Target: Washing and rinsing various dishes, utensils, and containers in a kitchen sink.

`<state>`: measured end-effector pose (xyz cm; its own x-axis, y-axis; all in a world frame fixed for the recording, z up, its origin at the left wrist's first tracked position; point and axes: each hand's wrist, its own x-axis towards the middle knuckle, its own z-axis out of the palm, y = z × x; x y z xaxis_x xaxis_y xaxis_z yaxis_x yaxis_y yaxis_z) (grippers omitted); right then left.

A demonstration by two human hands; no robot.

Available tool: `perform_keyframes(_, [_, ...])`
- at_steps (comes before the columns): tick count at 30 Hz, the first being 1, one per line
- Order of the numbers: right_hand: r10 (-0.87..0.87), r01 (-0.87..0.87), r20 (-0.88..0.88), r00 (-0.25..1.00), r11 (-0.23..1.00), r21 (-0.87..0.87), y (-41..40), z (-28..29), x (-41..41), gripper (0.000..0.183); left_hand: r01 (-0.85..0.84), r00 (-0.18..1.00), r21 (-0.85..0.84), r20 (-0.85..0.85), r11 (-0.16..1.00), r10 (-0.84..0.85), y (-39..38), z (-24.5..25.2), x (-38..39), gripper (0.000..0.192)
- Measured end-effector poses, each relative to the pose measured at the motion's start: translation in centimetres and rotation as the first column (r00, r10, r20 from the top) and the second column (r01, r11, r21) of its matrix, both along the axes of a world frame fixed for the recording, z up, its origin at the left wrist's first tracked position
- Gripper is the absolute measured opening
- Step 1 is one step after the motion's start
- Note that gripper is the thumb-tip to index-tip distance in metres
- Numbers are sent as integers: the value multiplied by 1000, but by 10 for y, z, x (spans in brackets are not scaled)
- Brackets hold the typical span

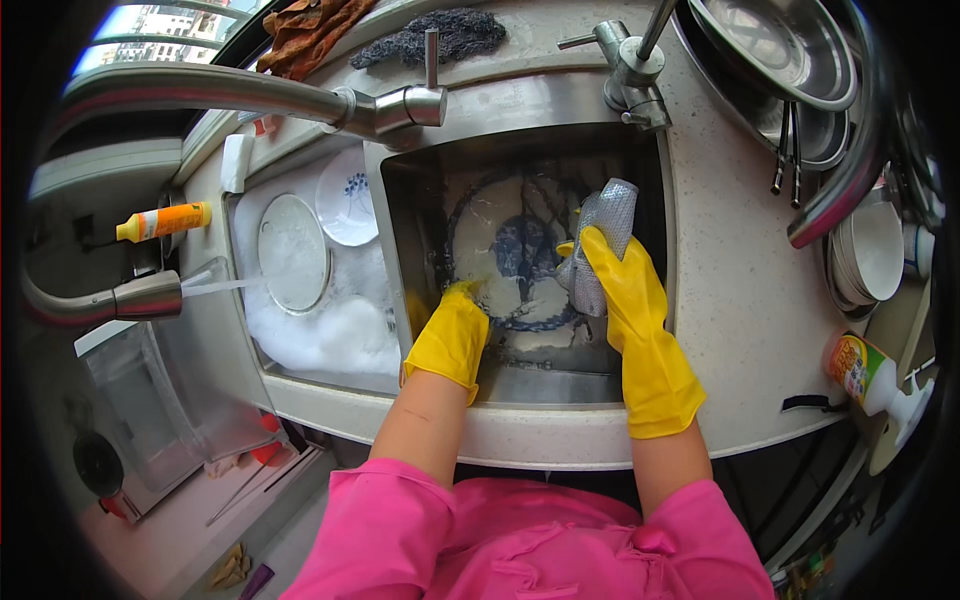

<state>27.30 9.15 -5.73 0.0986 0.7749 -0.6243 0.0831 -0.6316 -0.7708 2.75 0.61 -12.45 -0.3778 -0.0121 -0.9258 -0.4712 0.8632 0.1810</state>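
Both hands wear yellow rubber gloves. My right hand point(634, 300) grips a silvery mesh scrubbing cloth point(606, 240), bunched up above the right part of the right-hand steel sink basin point(551, 386). A large round plate with a dark blue pattern point(521, 247) lies in this basin under rippling water. My left hand point(454, 322) reaches into the basin at the plate's lower left rim. Its fingers are hidden by water, so I cannot see whether they grip the rim.
Water runs from a faucet point(146, 295) into the foamy left basin, onto an oval white dish point(292, 251) beside a floral plate point(349, 199). An orange-and-yellow bottle point(163, 222) lies at left. Steel bowls point(787, 45), stacked white bowls point(870, 255) and a pump bottle point(862, 371) line the right.
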Motion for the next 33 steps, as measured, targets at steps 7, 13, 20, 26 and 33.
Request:
perform_keyframes(7, [63,-69,-137,989,997,-40,0,4,-4,60,-89,988,63,132,994,80,35,27,14,38])
perform_keyframes(13, [286,-253,-209,935,953,168,-4,9,-15,76,-176,961,384,265,906,74,18,95,24,51])
perform_keyframes(20, [754,-718,79,652,580,386,-28,23,-64,56,271,961,414,-61,869,-271,28,126,36,51])
perform_keyframes(26, [647,-818,562,515,568,96,-11,-37,-64,47,213,958,439,79,873,-274,21,137,13,54])
perform_keyframes(33, [577,-718,433,693,608,339,19,-18,-115,47,-57,837,508,493,859,-237,12,120,21,53])
